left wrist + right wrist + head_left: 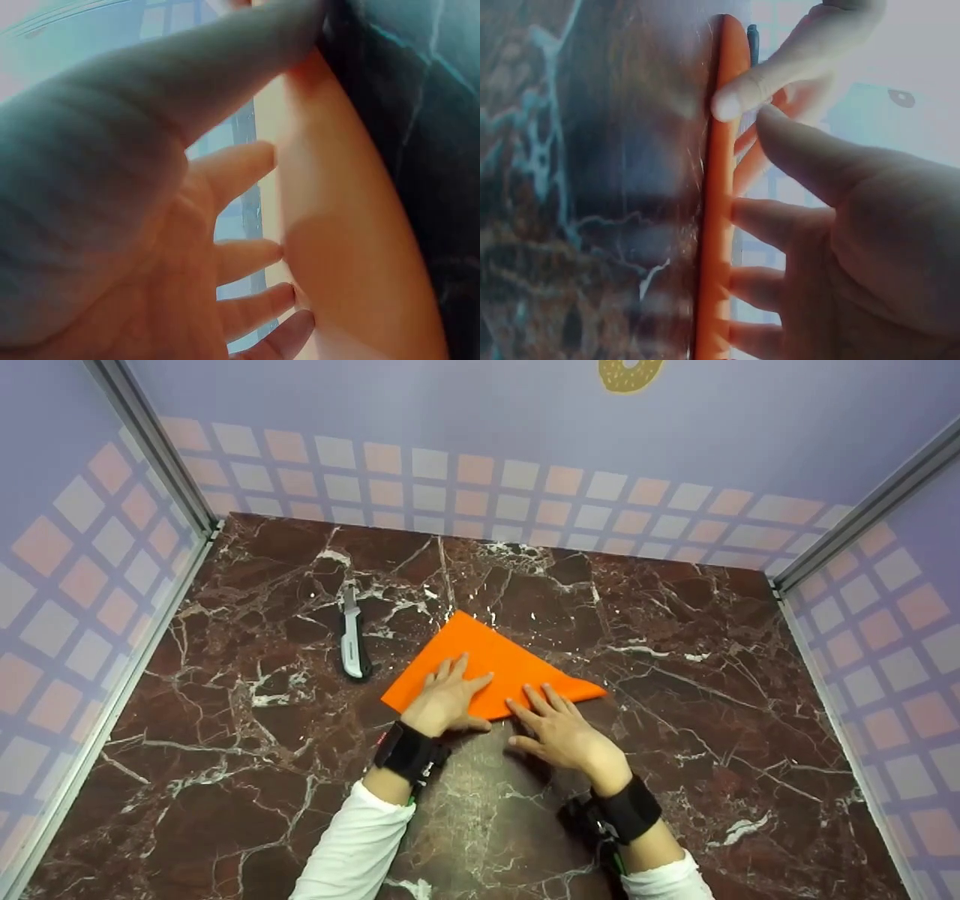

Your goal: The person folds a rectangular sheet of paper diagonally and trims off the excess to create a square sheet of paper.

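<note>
A folded orange sheet (510,656) lies on the marble-patterned tabletop, its corner pointing away and a narrow tip stretching right. On its left part rests my left hand (448,695), fingers spread, with the thumb along the near edge. My right hand (561,729) touches the sheet's near right edge with extended fingertips; its thumb is off the sheet. In the left wrist view the fingertips meet the orange surface (330,225). Seen from the right wrist, the near edge of the sheet (718,225) looks rounded, like a fold, with fingertips against it.
A utility knife (352,637) with a grey and black handle lies left of the sheet, its blade out and pointing away. Small white scraps (430,593) are scattered behind the sheet. Tiled-pattern panels (517,487) enclose the table (247,780) at the back and both sides.
</note>
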### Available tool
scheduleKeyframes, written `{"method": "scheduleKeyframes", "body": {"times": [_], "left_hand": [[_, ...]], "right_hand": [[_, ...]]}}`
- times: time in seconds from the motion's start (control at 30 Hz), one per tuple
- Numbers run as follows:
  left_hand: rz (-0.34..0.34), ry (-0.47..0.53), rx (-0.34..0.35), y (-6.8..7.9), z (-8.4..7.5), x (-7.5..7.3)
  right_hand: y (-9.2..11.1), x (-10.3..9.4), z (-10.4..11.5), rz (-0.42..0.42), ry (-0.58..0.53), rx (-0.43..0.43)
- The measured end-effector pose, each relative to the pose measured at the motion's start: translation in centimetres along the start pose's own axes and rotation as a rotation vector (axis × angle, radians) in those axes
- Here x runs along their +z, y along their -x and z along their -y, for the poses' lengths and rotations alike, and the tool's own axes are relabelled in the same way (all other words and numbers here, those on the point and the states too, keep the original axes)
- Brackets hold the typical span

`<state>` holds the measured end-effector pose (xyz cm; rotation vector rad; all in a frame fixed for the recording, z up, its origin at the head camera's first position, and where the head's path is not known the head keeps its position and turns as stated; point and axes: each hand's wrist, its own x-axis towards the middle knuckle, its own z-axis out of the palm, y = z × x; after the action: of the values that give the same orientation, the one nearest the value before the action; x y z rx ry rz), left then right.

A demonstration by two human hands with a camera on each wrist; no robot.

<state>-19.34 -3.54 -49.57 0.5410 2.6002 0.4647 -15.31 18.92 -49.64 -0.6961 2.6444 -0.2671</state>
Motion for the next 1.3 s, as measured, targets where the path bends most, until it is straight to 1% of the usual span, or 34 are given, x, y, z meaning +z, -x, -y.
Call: {"method": "scheduleKeyframes", "body": {"times": [0.17, 0.27, 0.37, 0.57, 0.9, 1.07, 1.13, 1.2, 1.3], "left_hand": [[0.004, 0.025, -0.008, 0.1, 0.4, -0.1], [-0.008, 0.032, -0.007, 0.0, 0.7, -0.2], [-0.013, 0.039, -0.008, 0.0, 0.9, -0.2], [-0.013, 0.017, 0.009, -0.4, 1.2, -0.2], [0.013, -0.023, 0.03, -0.8, 1.8, -0.3], [0.012, -0.03, 0.038, -0.8, 2.1, -0.4], [0.01, -0.03, 0.034, -0.8, 2.1, -0.3], [0.003, -0.024, 0.031, -0.8, 2.0, -0.3], [-0.002, -0.01, 0.029, -0.9, 1.9, -0.2]], "right_hand": [[0.0, -0.1, -0.2, -0.06, -0.021, -0.035], [0.1, -0.1, -0.3, -0.081, -0.03, -0.063], [0.0, -0.1, -0.4, -0.078, -0.031, -0.074], [-0.1, 0.1, -0.4, -0.061, -0.034, -0.071], [-0.3, -0.1, -0.5, -0.024, -0.071, -0.062], [-0.4, -0.3, -1.1, -0.043, -0.09, -0.077], [-0.4, -0.4, -1.6, -0.073, -0.097, -0.076], [-0.5, -0.6, -2.5, -0.13, -0.079, -0.058], [-0.3, -0.9, -4.2, -0.248, -0.041, 0.05]]}}
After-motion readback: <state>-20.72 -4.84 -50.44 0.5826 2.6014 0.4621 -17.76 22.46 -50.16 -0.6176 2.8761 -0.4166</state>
